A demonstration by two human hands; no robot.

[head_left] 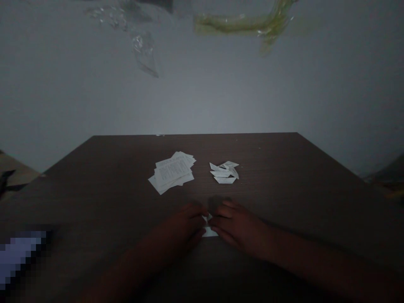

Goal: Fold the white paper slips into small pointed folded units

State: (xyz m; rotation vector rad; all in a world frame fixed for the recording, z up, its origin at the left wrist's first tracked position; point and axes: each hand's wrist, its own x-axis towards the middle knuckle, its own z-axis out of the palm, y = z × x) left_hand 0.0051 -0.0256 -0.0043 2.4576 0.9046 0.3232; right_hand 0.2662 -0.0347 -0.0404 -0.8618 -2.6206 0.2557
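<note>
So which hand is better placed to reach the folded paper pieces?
The right hand, probably: it lies nearer those folded paper pieces, while the left hand sits closer to the stack of printed sheets.

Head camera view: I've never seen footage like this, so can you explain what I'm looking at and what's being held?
There's no machine here. This picture comes from a single camera worn on a person's head, looking forward and down, so you see their own bare arms reaching out from the bottom. Their left hand and right hand meet around a small piece of white paper, which seems to be folded; the fingers partly hide it. Farther along the dark wooden table lie a loose stack of printed paper slips and, beside it, a smaller heap of folded white paper pieces.
</note>
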